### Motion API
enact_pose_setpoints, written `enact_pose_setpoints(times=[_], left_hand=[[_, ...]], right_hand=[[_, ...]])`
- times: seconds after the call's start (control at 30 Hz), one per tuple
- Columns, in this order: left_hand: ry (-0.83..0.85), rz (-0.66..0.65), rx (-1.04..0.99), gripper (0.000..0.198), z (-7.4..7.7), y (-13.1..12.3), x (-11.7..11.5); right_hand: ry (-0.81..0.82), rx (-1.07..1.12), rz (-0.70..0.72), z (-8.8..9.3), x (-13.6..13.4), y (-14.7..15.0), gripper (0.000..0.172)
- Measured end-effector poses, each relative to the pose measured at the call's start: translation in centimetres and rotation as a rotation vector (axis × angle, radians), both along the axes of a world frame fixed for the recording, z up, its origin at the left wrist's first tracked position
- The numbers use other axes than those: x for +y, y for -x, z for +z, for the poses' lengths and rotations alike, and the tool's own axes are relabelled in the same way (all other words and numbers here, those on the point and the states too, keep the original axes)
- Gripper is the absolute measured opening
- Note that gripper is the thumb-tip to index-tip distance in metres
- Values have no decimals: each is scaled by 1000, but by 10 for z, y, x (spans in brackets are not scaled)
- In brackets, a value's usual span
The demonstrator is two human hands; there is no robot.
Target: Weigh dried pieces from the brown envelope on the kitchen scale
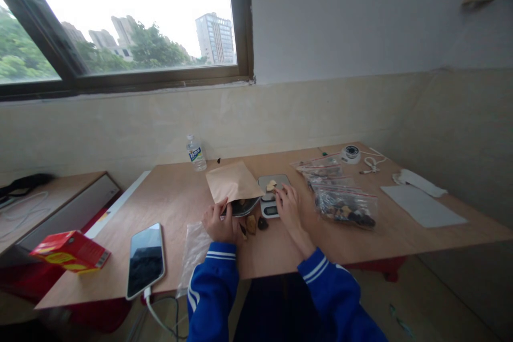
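The right hand (287, 204) is reaching with loose open fingers toward pale pieces (271, 185) on the scale (272, 195), just above-left of it in the frame centre, while the left hand (218, 223) is gripping the paper bag (232, 184).

Daylight comes in through the window (120, 16) at upper left, where the sky is blown out to plain white. The room is evenly, softly lit, rather dim toward the right wall and lower corners. Shadows on the counter (360, 240) are faint and diffuse. The phone screen (146, 259) reflects pale glare. Wide-angle distortion bows the window frame and stretches the edges. Detail is soft throughout, and small things near the hands (288, 206) blur
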State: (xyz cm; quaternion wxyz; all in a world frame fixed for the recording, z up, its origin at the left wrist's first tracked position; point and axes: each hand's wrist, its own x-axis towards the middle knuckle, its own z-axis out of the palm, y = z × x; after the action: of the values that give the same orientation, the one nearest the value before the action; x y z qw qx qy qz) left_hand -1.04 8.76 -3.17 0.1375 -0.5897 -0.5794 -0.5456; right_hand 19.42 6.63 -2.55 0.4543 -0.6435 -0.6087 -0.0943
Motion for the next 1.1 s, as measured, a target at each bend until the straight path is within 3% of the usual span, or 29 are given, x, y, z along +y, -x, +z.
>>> enact_pose_setpoints(times=[0.13,0.2,0.37,0.47,0.6,0.7,0.83,0.9,1.0,1.1], left_hand=[[-8,18,-24,20,0,0,0],[-5,24,-32,20,0,0,0],[6,73,-83,22,2,1,-1],[3,77,-142,24,3,2,-1],[5,45,-137,23,3,4,-2],[-1,58,-142,23,4,3,-3],[19,23,-170,23,7,2,-5],[36,2,-177,23,8,2,-5],[56,-10,-185,22,8,3,-5],[61,-14,-195,22,7,3,-4]], right_hand=[[61,-78,-67,-1,-6,9,33],[62,-66,22,-3,-19,20,32],[203,-197,418,-11,-43,50,30],[256,-269,461,-14,-44,59,31],[209,-273,473,-11,-42,56,18],[138,-189,431,3,-39,38,16],[64,-136,171,26,-11,-6,23],[107,-175,51,31,11,-28,26],[249,-277,33,30,33,-51,26],[262,-262,54,27,30,-51,26]])
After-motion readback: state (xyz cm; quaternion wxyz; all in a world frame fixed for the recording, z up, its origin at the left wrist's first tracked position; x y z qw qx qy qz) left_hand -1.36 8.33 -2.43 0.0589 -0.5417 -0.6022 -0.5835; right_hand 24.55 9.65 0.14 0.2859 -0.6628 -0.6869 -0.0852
